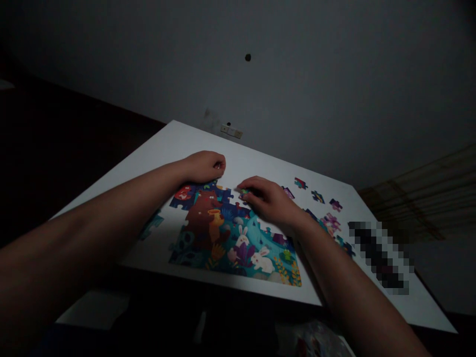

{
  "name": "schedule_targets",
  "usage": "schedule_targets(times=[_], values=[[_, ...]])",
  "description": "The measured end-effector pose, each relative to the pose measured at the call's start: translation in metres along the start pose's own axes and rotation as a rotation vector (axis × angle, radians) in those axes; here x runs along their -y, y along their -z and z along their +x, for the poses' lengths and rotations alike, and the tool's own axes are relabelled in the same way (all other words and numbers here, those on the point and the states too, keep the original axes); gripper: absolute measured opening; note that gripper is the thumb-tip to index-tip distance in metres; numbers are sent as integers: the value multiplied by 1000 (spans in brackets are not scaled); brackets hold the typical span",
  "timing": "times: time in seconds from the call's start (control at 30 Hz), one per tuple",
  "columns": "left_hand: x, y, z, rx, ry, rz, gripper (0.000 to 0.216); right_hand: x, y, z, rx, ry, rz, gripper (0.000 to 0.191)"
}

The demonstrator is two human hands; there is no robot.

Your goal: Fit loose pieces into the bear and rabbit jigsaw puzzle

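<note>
A partly assembled jigsaw puzzle (238, 258) lies on the white table, showing a brown bear, white rabbits and plants. My left hand (204, 167) rests in a loose fist at its upper edge, fingers curled in, and no piece shows in it. With thumb and fingers, my right hand (269, 198) pinches a small puzzle piece (243, 192) with some green on it, just above the uneven upper edge of the puzzle. Most of that piece is covered by the fingers. Gaps show in the picture below my right hand.
Loose pieces lie to the right, among them a red and teal piece (301, 183) and a purple piece (335, 205). A teal piece (152, 225) sits beside my left forearm. A blurred-out dark object (379, 255) is at the table's right. Behind the table (145, 153) stands a wall with sockets (231, 131).
</note>
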State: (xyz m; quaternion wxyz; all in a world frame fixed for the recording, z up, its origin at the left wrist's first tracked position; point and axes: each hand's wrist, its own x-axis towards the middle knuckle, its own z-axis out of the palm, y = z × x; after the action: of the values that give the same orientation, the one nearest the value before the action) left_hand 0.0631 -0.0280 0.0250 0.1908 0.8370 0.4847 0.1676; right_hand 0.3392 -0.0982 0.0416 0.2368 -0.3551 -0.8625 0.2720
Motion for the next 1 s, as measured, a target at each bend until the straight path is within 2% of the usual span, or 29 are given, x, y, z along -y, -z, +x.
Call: schedule_targets(times=[0.17,0.5,0.73,1.0], values=[[-3,1,-1,9,-8,2,19,-2,-2,-8,-4,-64,38,46],[-6,3,-3,7,6,8,19,-7,-10,-11,-85,-158,147,38],[-4,2,-2,-1,-8,-11,17,-8,-8,-13,-49,-161,122,38],[-2,1,-1,-2,-6,-9,19,-6,-4,-14,-35,-182,98,50]])
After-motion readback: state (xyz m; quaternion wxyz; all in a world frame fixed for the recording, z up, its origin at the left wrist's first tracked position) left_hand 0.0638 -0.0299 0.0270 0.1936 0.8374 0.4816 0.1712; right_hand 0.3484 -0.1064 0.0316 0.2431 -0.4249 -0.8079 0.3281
